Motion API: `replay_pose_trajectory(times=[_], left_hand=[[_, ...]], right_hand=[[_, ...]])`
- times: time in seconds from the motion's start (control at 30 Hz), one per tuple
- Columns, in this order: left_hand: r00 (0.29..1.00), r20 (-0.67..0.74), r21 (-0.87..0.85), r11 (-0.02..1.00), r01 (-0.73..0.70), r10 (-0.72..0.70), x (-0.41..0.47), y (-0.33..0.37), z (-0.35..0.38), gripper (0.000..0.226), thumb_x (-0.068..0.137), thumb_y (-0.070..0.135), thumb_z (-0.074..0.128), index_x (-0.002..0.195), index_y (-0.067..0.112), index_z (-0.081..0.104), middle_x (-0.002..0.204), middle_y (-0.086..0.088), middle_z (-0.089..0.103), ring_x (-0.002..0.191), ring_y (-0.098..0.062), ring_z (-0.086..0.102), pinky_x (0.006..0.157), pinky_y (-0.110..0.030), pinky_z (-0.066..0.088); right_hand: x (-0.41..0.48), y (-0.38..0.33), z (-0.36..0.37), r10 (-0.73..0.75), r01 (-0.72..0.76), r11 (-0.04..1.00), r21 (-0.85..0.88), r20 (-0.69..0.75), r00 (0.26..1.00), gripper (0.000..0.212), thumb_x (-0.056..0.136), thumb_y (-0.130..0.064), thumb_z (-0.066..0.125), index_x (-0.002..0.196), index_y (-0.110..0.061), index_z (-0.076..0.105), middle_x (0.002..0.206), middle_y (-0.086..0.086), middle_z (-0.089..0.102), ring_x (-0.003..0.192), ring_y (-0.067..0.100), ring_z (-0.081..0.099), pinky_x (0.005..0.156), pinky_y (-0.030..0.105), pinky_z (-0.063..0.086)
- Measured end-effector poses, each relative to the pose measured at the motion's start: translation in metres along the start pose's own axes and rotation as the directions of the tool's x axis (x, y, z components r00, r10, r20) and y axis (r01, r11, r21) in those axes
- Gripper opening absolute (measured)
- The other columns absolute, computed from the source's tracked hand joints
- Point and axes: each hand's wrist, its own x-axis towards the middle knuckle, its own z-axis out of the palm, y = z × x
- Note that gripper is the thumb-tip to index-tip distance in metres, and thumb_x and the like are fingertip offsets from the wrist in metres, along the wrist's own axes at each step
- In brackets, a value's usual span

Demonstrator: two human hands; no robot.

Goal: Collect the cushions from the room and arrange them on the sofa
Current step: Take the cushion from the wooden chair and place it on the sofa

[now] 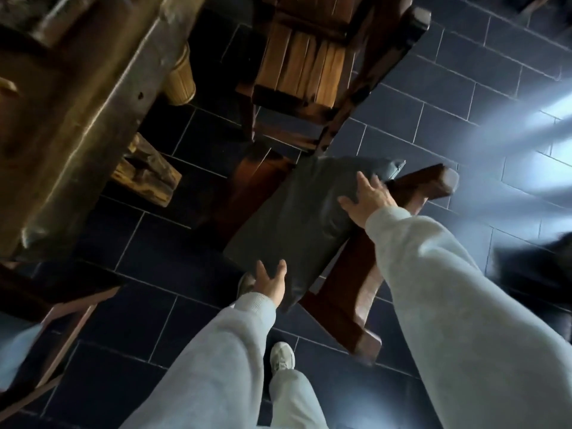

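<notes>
Spreading open hands, left [270,281] and right [368,198], touch dark cushion [305,224].

Dark tiled floor [161,243] with pale grout under you. Heavy wooden table [77,97] at your left, log-like base beneath. Slatted wooden chair [306,66] ahead. Ribbed tan basket [181,78] between the two. Pale shoe [281,356] below.

blurred dark shape [538,274] at right edge, unidentifiable
</notes>
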Motion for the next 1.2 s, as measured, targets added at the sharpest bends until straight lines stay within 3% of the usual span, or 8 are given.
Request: replay_pose_trajectory(times=[0.23,0.4,0.57,0.73,0.83,1.0,1.13,1.2], left_hand=[[0.990,0.028,-0.246,0.959,0.142,-0.139,0.058,0.020,-0.010,0.092,0.099,0.058,0.054,0.167,0.026,0.001,0.169,-0.011,0.028,0.147,-0.040,0.039,0.117,-0.054,0.037],[0.974,0.033,-0.339,0.914,0.222,-0.224,0.097,0.020,-0.018,0.113,0.085,0.058,0.075,0.166,0.025,0.004,0.165,-0.009,0.034,0.144,-0.037,0.044,0.115,-0.055,0.040],[0.975,-0.010,-0.250,0.945,0.213,-0.222,0.100,0.030,-0.030,0.116,0.081,0.047,0.084,0.166,0.024,0.010,0.162,-0.009,0.039,0.143,-0.034,0.046,0.116,-0.044,0.040],[0.975,-0.087,-0.195,0.964,0.183,-0.203,0.095,0.048,-0.058,0.110,0.084,0.038,0.083,0.166,0.021,0.011,0.165,-0.011,0.036,0.146,-0.035,0.042,0.117,-0.041,0.033],[0.983,-0.140,-0.165,0.982,0.093,-0.116,0.084,0.071,-0.080,0.108,0.083,0.033,0.085,0.166,0.022,0.016,0.165,-0.010,0.036,0.146,-0.035,0.042,0.119,-0.042,0.032],[0.969,-0.179,-0.100,0.977,-0.190,0.170,0.033,0.139,-0.097,0.111,0.081,0.031,0.087,0.166,0.022,0.016,0.165,-0.010,0.035,0.148,-0.033,0.039,0.120,-0.041,0.029],[0.919,-0.221,-0.188,0.911,-0.368,0.326,-0.006,0.181,-0.098,0.115,0.076,0.016,0.090,0.166,0.021,0.017,0.161,-0.011,0.041,0.145,-0.031,0.043,0.117,-0.037,0.032],[0.867,-0.176,-0.204,0.845,-0.495,0.465,-0.063,0.200,-0.074,0.117,0.070,0.014,0.093,0.164,0.022,0.024,0.158,-0.009,0.046,0.143,-0.030,0.046,0.119,-0.040,0.035]], right_hand=[[0.089,0.029,-0.009,0.070,-0.082,0.965,-0.250,-0.057,0.996,0.078,0.097,-0.062,0.051,0.161,-0.026,0.025,0.167,0.017,0.020,0.156,0.039,0.012,0.126,0.058,0.010],[0.138,0.037,-0.003,0.193,-0.182,0.953,-0.243,0.023,0.981,0.086,0.091,-0.078,0.045,0.161,-0.033,0.024,0.171,0.016,0.009,0.157,0.041,0.004,0.122,0.063,0.015],[0.148,0.026,-0.011,0.264,-0.258,0.937,-0.234,-0.004,0.964,0.091,0.083,-0.079,0.057,0.151,-0.021,0.040,0.147,0.023,0.046,0.138,0.045,0.040,0.112,0.061,0.032],[0.137,-0.005,-0.026,0.180,-0.185,0.958,-0.220,-0.040,0.983,0.074,0.085,-0.064,0.068,0.138,-0.016,0.055,0.138,0.017,0.056,0.132,0.041,0.046,0.111,0.058,0.030],[0.117,-0.013,-0.057,0.181,-0.196,0.969,-0.148,-0.108,0.978,0.069,0.082,-0.061,0.072,0.133,-0.016,0.059,0.135,0.014,0.058,0.131,0.040,0.047,0.109,0.057,0.030],[0.038,0.029,-0.139,0.254,-0.215,0.962,0.166,-0.263,0.931,0.075,0.075,-0.062,0.078,0.133,-0.019,0.058,0.133,0.012,0.062,0.127,0.040,0.053,0.108,0.055,0.037],[-0.025,0.070,-0.177,0.335,-0.194,0.867,0.459,-0.249,0.909,0.088,0.065,-0.064,0.081,0.134,-0.017,0.056,0.136,0.014,0.061,0.123,0.039,0.057,0.105,0.049,0.047],[-0.107,0.120,-0.203,0.394,-0.183,0.798,0.575,-0.267,0.879,0.087,0.059,-0.069,0.080,0.129,-0.021,0.063,0.128,0.011,0.068,0.117,0.036,0.062,0.100,0.044,0.051]])
